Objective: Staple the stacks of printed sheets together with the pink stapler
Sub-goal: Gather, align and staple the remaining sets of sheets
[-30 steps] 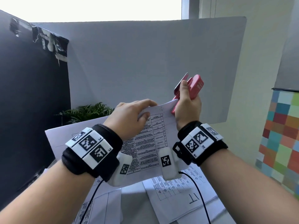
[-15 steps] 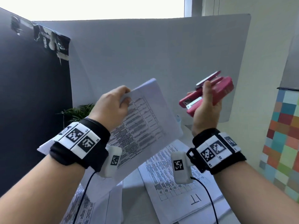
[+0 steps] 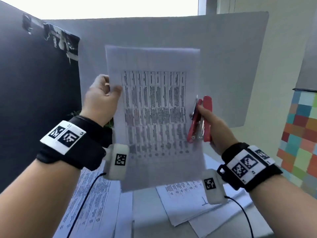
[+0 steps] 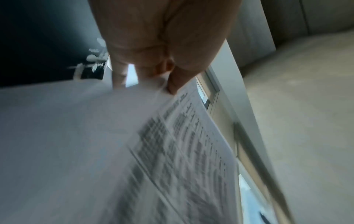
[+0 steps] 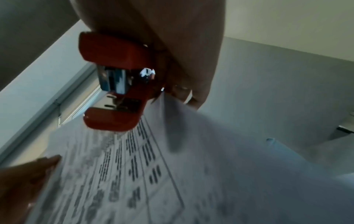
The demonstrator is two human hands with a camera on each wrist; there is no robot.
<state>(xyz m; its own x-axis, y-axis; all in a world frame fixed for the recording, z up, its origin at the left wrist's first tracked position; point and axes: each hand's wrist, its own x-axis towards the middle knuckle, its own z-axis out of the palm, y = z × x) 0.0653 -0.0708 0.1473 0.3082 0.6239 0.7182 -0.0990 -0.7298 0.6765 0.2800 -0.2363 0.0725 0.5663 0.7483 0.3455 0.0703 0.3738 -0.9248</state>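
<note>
My left hand (image 3: 101, 98) holds a stack of printed sheets (image 3: 154, 117) upright in the air, pinching its left edge between thumb and fingers. The same pinch shows in the left wrist view, hand (image 4: 162, 63) on the blurred sheets (image 4: 134, 151). My right hand (image 3: 216, 127) grips the pink stapler (image 3: 201, 119) against the stack's right edge, its mouth pointing down. In the right wrist view the stapler (image 5: 116, 81) sits just above the sheets (image 5: 153, 174), with the right hand (image 5: 172, 45) curled round it. Whether paper lies between the stapler's arms is hard to tell.
More printed sheets lie on the table below, one pile (image 3: 92, 203) at the left and one pile (image 3: 192, 201) at the right. A white board (image 3: 223, 57) stands behind, a dark panel (image 3: 34, 83) at the left, a coloured checkered box (image 3: 301, 134) at the right.
The left hand has swung the stack up from a slant to upright and facing me. The right hand has turned the stapler to vertical and brought it in to the stack's right edge.
</note>
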